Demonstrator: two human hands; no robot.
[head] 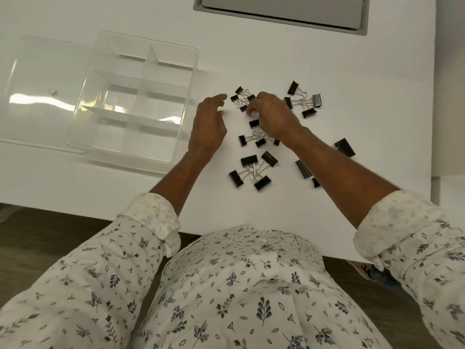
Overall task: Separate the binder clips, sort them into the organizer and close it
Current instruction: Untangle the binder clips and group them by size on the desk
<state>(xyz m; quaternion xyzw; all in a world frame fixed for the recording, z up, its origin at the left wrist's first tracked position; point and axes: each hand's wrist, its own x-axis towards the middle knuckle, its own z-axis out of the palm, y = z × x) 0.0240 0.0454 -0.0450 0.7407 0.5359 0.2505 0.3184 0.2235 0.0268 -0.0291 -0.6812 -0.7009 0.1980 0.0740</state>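
Note:
Black binder clips lie on the white table in linked bunches. A bunch of small clips (241, 99) sits farthest from me, a medium bunch (254, 138) below it, a larger bunch (253, 173) nearest me, and another bunch (305, 103) at the right. My right hand (273, 115) reaches over the small bunch with curled fingers at its right side; whether it grips a clip is hidden. My left hand (210, 124) hovers just left of that bunch, fingers relaxed and holding nothing. The clear organizer (187, 96) stands open at the left, its compartments showing no clips.
The organizer's clear lid (45, 96) lies flat to its left. More large clips (345, 147) lie partly under my right forearm. A grey recessed panel (281, 11) sits at the table's far edge. The table's right edge runs close to the clips.

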